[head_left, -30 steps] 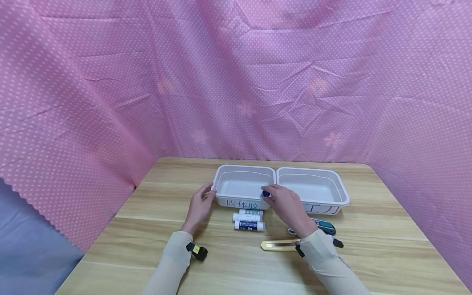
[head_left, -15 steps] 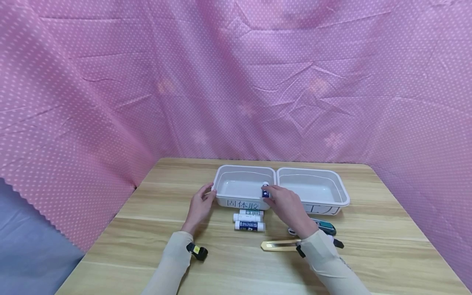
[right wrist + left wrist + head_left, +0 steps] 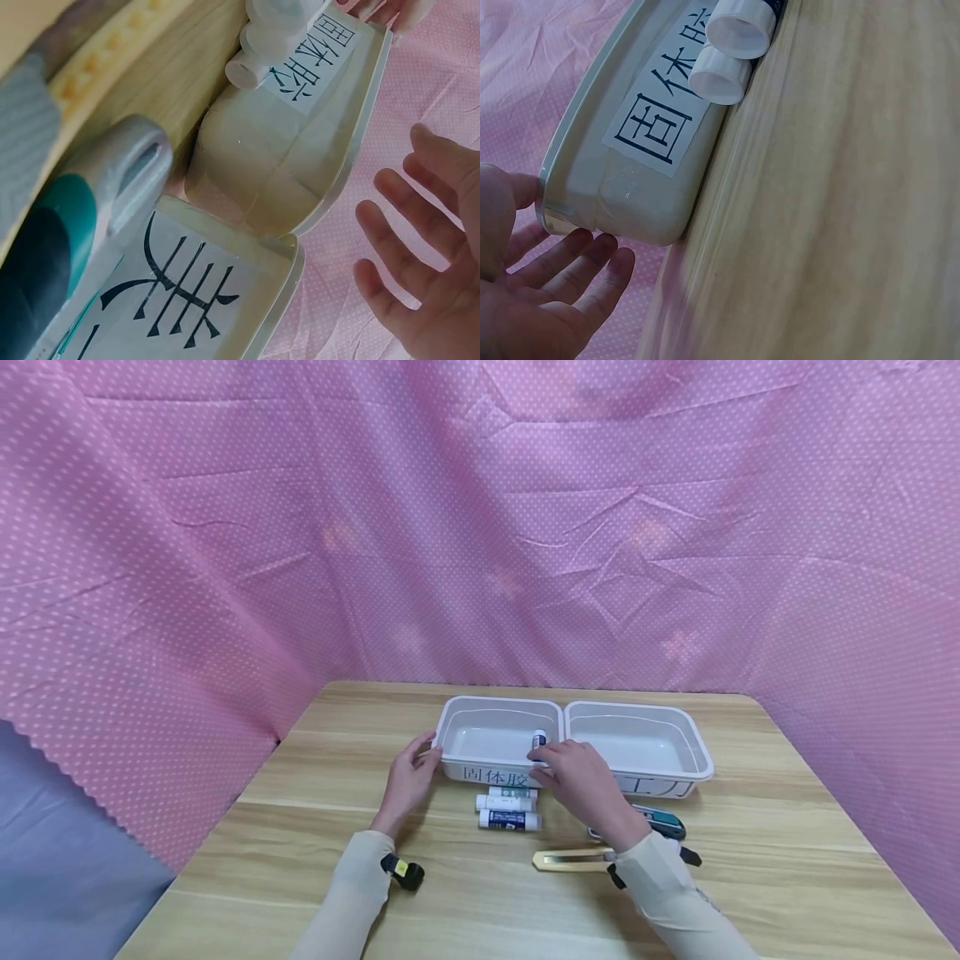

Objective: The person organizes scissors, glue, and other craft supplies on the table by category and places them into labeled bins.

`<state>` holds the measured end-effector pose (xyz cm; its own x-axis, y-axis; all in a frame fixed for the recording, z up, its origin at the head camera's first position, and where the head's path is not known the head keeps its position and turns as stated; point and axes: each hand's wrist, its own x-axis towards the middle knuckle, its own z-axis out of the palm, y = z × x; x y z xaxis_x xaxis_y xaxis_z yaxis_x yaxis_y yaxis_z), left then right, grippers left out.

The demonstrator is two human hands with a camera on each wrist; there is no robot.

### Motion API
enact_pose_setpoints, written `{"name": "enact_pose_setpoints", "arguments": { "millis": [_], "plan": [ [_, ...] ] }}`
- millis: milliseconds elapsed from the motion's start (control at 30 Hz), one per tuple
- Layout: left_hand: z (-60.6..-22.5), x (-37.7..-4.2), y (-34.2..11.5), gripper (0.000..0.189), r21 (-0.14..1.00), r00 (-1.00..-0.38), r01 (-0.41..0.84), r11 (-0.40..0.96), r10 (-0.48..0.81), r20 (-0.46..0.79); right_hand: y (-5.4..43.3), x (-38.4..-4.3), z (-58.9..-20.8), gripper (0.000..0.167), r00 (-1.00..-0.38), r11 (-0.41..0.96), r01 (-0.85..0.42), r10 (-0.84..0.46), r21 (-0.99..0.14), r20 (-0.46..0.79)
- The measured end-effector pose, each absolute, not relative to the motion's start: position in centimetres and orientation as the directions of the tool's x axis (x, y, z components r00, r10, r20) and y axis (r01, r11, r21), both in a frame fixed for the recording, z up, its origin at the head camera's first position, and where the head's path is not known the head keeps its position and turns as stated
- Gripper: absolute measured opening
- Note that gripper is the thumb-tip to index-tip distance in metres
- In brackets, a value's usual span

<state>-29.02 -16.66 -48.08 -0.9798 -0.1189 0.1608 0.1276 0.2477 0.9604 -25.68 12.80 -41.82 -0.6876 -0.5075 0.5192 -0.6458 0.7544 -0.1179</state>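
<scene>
My left hand [image 3: 408, 781] touches the left end of a white plastic box [image 3: 465, 770], its thumb and relaxed fingers around the rim corner, as the left wrist view shows. Inside the box, near its right end, a glue stick [image 3: 539, 741] with a dark blue label leans upward. My right hand [image 3: 585, 781] hovers over the front right rim with loose, spread fingers and holds nothing; the right wrist view shows its fingers [image 3: 409, 225] apart. In front of the box lie a green-labelled glue stick [image 3: 517, 792], a white one [image 3: 505, 803] and a dark blue-labelled one [image 3: 510, 820].
A second labelled white box [image 3: 652, 785] stands directly right of the first. Under my right forearm lie a green utility knife [image 3: 663, 822] and a yellow one [image 3: 570, 860]. Pink dotted cloth [image 3: 525, 527] hangs behind the wooden table [image 3: 300, 827].
My right hand has let go of the glue stick inside the left box and drawn slightly back. More of the stick shows now. The left hand keeps its place at the box's end.
</scene>
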Motion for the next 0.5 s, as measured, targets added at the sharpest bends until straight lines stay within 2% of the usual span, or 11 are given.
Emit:
{"name": "enact_pose_setpoints", "arguments": {
  "millis": [200,400,500],
  "plan": [
    [-48.0,-28.9,-16.8,0.046,0.961,-0.98,0.129,0.245,-0.119,0.162,12.7,-25.5,-42.0,0.022,-0.649,0.719,-0.687,-0.545,-0.101,0.53],
    [-48.0,-28.9,-16.9,0.046,0.964,-0.984,0.105,0.245,-0.114,0.136,12.6,-25.6,-42.5,0.026,-0.587,0.651,-0.755,-0.619,-0.078,0.523],
    [-48.1,-28.9,-16.9,0.046,0.962,-0.984,0.11,0.248,-0.111,0.141,12.5,-25.4,-42.8,0.028,-0.579,0.639,-0.767,-0.642,-0.067,0.502]
  ]
}}
